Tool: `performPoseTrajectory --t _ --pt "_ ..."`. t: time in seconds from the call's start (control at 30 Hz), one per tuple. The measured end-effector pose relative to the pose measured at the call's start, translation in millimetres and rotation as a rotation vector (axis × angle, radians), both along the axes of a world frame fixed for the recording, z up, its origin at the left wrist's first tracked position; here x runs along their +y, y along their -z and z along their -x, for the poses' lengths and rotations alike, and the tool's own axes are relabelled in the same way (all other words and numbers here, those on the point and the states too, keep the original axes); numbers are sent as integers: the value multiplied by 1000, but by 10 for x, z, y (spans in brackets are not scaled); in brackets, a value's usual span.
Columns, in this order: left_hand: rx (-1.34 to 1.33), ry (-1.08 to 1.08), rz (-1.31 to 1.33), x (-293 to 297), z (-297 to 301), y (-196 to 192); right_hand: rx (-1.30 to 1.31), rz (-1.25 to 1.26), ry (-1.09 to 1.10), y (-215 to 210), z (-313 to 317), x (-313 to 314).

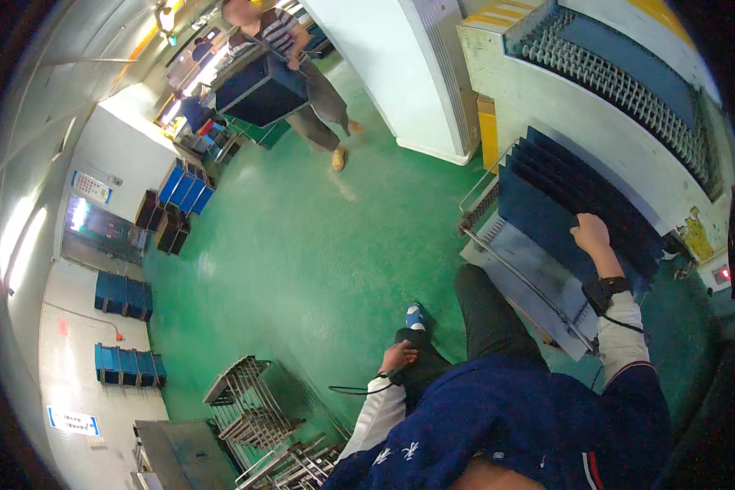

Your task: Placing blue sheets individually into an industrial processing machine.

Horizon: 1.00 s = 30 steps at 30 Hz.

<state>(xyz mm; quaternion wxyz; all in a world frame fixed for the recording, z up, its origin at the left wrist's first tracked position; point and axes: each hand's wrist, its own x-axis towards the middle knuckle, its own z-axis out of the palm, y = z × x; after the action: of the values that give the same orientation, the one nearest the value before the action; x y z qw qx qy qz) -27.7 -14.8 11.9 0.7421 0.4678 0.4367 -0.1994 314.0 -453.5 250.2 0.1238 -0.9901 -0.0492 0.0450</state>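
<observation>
My right hand (pixel 592 234) is closed at the upper edge of the front dark blue panel (pixel 539 208), the nearest of several thin, flat ones. They stand side by side, leaning, in a metal rack (pixel 531 282) at my right. Behind that first sheet, more dark panels (pixel 584 175) fan out toward the machine. My left hand (pixel 398 358) hangs by my left thigh, away from the rack, with loosely stretched fingers and nothing in it. Each wrist wears a dark band with a cord.
A pale machine (pixel 596 106) with a roller conveyor (pixel 621 90) stands beyond the rack. Another person (pixel 302 90) on the green floor (pixel 302 220) carries a dark panel-filled rack (pixel 261 90). Metal frames (pixel 249 404) stand at my lower left; blue bins (pixel 186 188) line the far-left wall.
</observation>
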Motion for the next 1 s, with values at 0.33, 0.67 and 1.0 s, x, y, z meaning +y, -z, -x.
performPoseTrajectory --t 0.33,0.67,1.0 --pt "-37 -105 115 -33 -2 -115 -120 25 -12 -7 31 -77" --pt "-33 -41 3 24 31 91 -194 28 -15 -1244 -34 -312" --pt "-51 -30 94 -27 -131 -50 -281 -1065 362 -2171 99 -1779"
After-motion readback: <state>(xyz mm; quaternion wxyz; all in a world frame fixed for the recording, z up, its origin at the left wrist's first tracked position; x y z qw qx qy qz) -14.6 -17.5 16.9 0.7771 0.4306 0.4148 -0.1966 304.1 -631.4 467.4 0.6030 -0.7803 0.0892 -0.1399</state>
